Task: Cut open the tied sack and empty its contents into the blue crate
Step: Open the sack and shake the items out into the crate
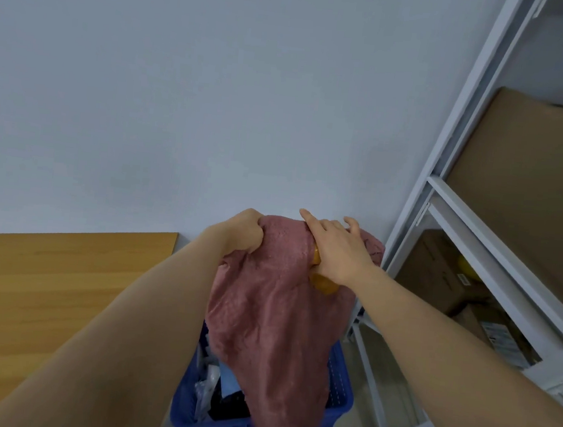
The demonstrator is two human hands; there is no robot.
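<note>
A pink woven sack (273, 319) hangs upside down over the blue crate (339, 387) on the floor. My left hand (245, 232) grips the sack's upper left corner in a fist. My right hand (333, 247) holds the upper right corner, index finger stretched out, with an orange-yellow object (323, 282) under the palm; what it is I cannot tell. Inside the crate lie clear plastic packets (205, 383), something light blue and something dark. The sack's lower end hides part of the crate.
A wooden table top (53, 287) sits to the left, close to the crate. A grey metal shelf rack (452, 209) with cardboard boxes (446, 270) stands to the right. A plain white wall is ahead. Bare floor shows between crate and rack.
</note>
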